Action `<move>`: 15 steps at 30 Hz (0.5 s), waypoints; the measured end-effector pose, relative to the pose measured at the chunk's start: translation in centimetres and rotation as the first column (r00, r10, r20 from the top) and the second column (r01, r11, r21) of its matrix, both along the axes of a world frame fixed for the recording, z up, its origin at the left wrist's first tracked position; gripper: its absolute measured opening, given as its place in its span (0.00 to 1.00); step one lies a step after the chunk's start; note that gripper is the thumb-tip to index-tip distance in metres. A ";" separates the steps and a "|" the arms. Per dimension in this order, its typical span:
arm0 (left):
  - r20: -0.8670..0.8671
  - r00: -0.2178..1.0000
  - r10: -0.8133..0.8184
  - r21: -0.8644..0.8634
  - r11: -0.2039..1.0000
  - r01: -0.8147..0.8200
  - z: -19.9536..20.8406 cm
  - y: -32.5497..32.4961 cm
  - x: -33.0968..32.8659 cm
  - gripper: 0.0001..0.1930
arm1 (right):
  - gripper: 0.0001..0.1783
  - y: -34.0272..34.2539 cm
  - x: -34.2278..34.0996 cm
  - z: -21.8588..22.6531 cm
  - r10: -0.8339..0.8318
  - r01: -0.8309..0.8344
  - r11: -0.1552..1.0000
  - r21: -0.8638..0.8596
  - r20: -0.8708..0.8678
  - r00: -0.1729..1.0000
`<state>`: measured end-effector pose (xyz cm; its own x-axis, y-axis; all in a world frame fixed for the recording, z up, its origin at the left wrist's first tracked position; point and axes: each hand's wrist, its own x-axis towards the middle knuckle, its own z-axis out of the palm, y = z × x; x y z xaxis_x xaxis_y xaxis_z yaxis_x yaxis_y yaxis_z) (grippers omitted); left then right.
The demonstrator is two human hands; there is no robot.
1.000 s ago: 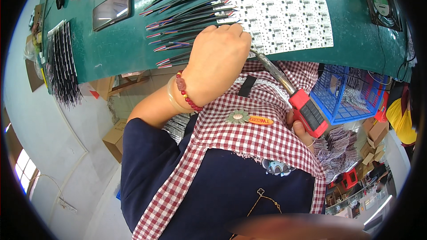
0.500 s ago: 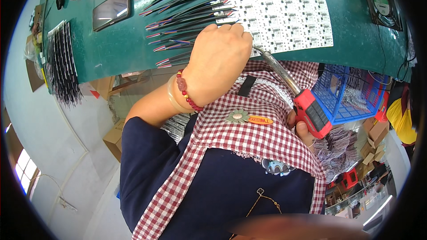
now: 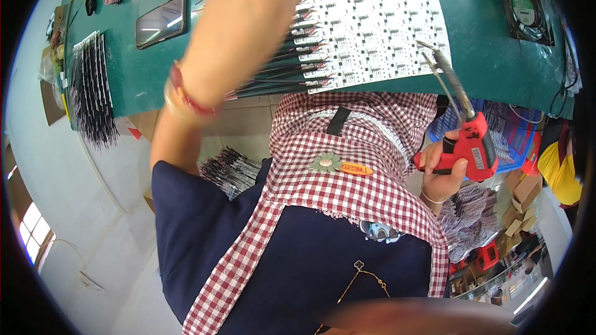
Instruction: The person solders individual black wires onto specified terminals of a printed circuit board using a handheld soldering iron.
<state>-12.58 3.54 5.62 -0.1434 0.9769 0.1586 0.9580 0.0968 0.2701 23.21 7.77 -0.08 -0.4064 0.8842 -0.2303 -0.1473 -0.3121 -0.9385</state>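
1. Where the green desk (image 3: 130, 74) bends toward the left rim, a strip of dark wires (image 3: 93, 84) overhangs its near edge; a phone (image 3: 162, 22) lies farther in, with green surface between them.
2. The left hand (image 3: 254, 18) is blurred and cut by the upper border, its fingers out of sight, so whether they grip anything cannot be told. Its forearm slants up and inward over the desk's near edge, hiding part of the black wires (image 3: 288, 72).
3. Right of those wires, joined along its left side, the white circuit-board sheet (image 3: 379, 25) lies flat; its far end leaves the picture, and its near edge runs close to the desk's edge.
4. The right hand (image 3: 444, 174), well apart from the left, is wrapped round a red soldering gun (image 3: 475, 142), wrist bent upward, just off the desk. The tip overlaps the sheet's right part; contact cannot be judged.
5. Green surface separates the sheet from a black fan (image 3: 524, 9). Below, the gun partly hides a blue crate (image 3: 518, 152).
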 end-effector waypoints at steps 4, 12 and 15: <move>-0.226 0.957 0.184 0.071 0.983 -0.172 -1.4 5.2 -7.6 0.13 | 0.33 1.8 0.2 0.1 -0.040 0.045 0.998 0.039 -0.135 0.990; -0.116 0.993 -0.002 0.156 0.988 0.020 -1.5 12.1 -7.1 0.14 | 0.31 3.5 -1.9 2.2 -0.080 0.106 0.990 0.089 -0.257 0.963; -0.476 0.874 -0.097 0.434 0.839 0.329 -3.6 16.7 -6.0 0.23 | 0.31 4.8 -3.3 3.1 -0.071 0.102 0.991 0.091 -0.300 0.951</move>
